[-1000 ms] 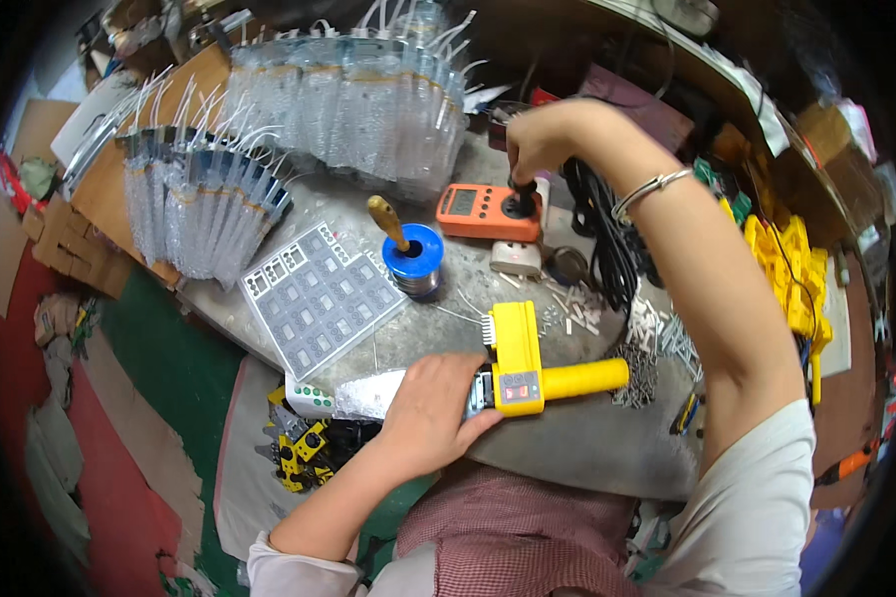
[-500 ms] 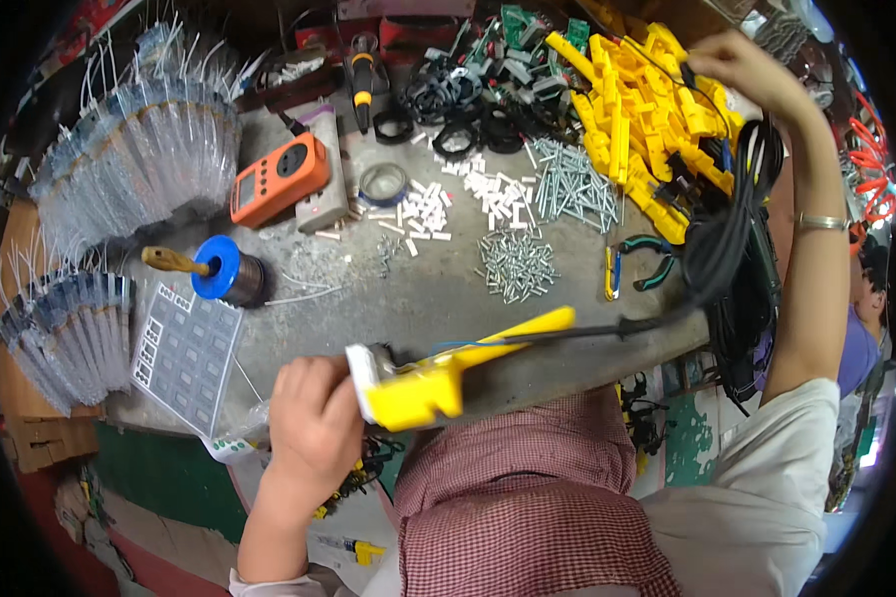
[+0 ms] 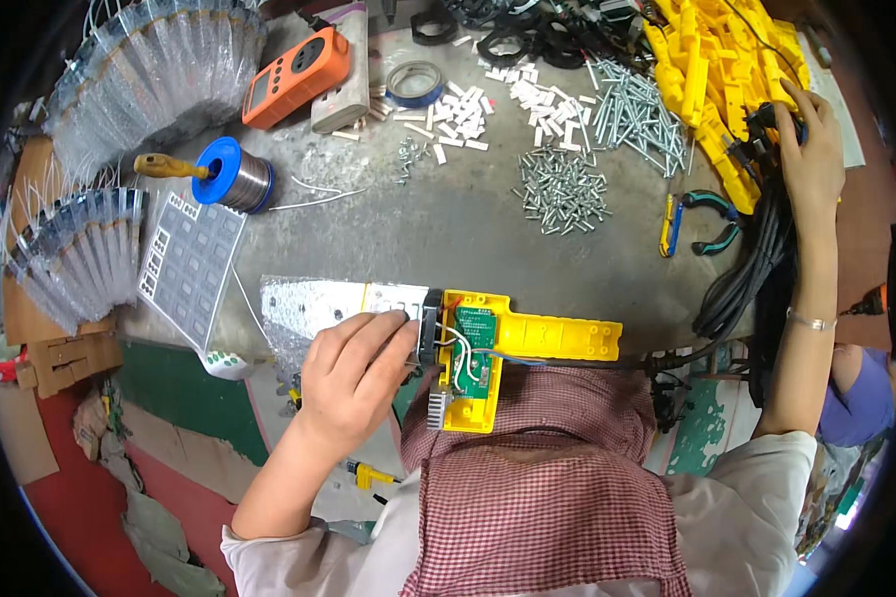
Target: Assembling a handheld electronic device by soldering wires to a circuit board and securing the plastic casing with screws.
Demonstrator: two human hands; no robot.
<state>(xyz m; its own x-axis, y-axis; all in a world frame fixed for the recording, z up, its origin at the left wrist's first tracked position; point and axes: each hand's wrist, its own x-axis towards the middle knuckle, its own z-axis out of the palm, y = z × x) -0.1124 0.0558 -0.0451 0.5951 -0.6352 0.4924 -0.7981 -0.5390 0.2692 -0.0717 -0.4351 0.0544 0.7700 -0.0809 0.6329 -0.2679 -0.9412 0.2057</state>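
Note:
An open yellow plastic housing (image 3: 488, 403) lies at the table's near edge, handle pointing right. Inside it are a green circuit board (image 3: 476, 348), white and blue wires and a ribbed metal block. From its left side extends a silver panel (image 3: 319, 303), partly in bubble wrap. My left hand (image 3: 358, 363) is closed over this panel beside the black collar, thumb hidden. At the far right, my right hand (image 3: 811, 149) curls its fingers around a black part (image 3: 764, 121) at the edge of the yellow housings pile (image 3: 717, 60). A black cable (image 3: 737, 289) joins the open housing from the right.
Loose screws (image 3: 562, 189), long screws (image 3: 642, 114) and white tubes (image 3: 458, 114) lie in heaps. Nearby are cutters (image 3: 717, 221), a utility knife (image 3: 669, 227), a solder spool (image 3: 239, 174), an orange meter (image 3: 297, 78), a tape roll (image 3: 414, 86) and bubble-wrapped panels (image 3: 159, 70).
The yellow housing has turned in my left hand, so its circuit board now shows. My right hand has come down from the top of the yellow pile to its right edge. The view has shifted.

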